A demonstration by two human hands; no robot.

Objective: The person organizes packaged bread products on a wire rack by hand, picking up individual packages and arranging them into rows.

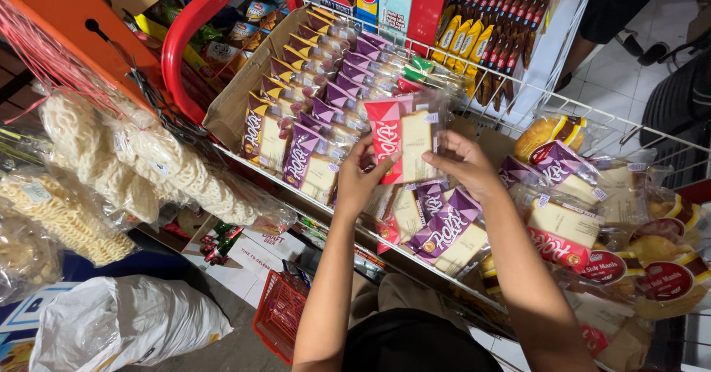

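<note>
One head-worn view, steeply downward and close over both hands (415, 168) above a wire shelf (518, 102).

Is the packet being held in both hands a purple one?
No, the packet held between the left hand and right hand has a red band, unlike the purple packets in the box.

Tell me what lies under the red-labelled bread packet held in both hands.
Under the red-labelled bread packet, held by the left hand and right hand, lie purple-labelled bread packets on the white wire shelf. Whatever is directly beneath the hands and the packet is covered.
</note>
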